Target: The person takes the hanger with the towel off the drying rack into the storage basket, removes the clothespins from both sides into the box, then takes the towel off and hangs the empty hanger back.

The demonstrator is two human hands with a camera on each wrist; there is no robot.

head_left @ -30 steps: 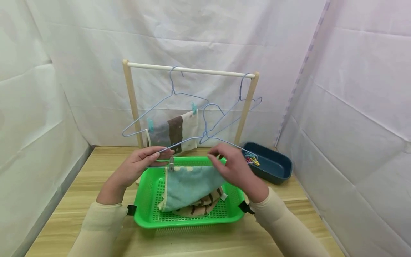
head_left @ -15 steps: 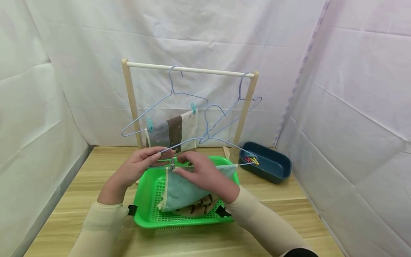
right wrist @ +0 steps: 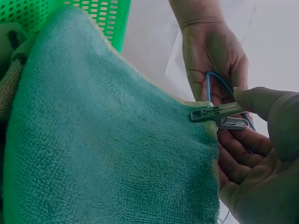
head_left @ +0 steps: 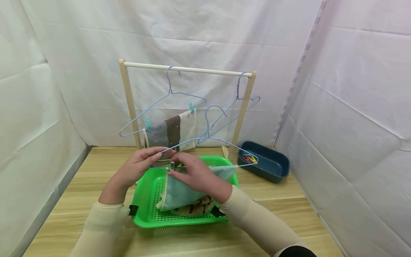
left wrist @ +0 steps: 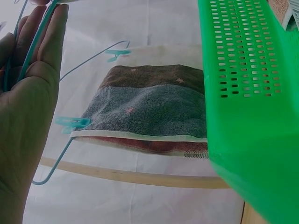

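My left hand [head_left: 138,165] grips the left end of a blue wire hanger [head_left: 189,140], its thumb over the wire. A light blue towel [head_left: 181,194] is draped over the hanger's lower bar above a green basket [head_left: 141,217]. At the towel's left corner sits a grey clothespin [head_left: 172,166]. My right hand [head_left: 197,175] pinches that clothespin; in the right wrist view the thumb lies on one handle of the clothespin [right wrist: 219,112], whose jaws are on the towel edge [right wrist: 205,106]. The left wrist view shows the left palm [left wrist: 28,102] with the hanger wire across its fingers.
Behind stands a rack [head_left: 192,70] with two blue hangers; one holds a grey, brown and white towel [head_left: 173,132] by teal clips. A dark blue box [head_left: 268,162] with colourful clothespins [head_left: 249,159] is at the right. A brown-patterned cloth [head_left: 194,208] lies in the basket.
My right hand has moved left from the towel's right part to the grey clothespin and now pinches it. My left hand keeps its grip on the hanger.
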